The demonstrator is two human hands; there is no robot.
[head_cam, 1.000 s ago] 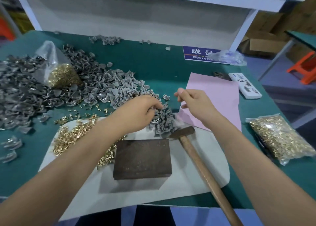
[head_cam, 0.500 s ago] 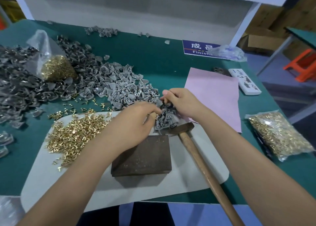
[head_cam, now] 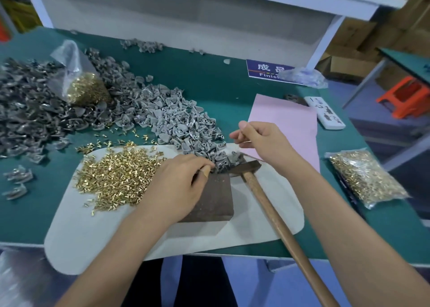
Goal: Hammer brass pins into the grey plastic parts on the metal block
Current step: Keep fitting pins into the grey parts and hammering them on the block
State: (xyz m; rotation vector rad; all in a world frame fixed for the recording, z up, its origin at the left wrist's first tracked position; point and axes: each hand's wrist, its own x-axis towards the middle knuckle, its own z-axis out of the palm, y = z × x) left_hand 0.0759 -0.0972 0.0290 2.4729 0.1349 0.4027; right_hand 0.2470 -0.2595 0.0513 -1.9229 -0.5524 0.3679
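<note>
A dark metal block [head_cam: 216, 199] sits on a white mat [head_cam: 93, 232]. My left hand [head_cam: 179, 185] lies over the block's left half, fingers curled, with thumb and forefinger pinching among the grey plastic parts [head_cam: 223, 161] at the block's far edge. My right hand [head_cam: 263, 141] hovers just behind those parts, fingers curled and thumb up; whatever is in its palm is hidden. The hammer [head_cam: 279, 225] lies untouched, its head beside the block and its wooden handle running toward me. Loose brass pins [head_cam: 116, 176] are heaped on the mat to the left.
A big heap of light grey parts [head_cam: 176, 125] and darker ones [head_cam: 25, 111] covers the green table's left side. Bags of brass pins lie at the left [head_cam: 86, 88] and right [head_cam: 365, 178]. A pink sheet [head_cam: 283, 120] and a white power strip [head_cam: 328, 116] lie beyond my right hand.
My right hand has lifted off the small heap of grey parts and pulled back to the right. My left hand has come nearer, onto the block's far edge.
</note>
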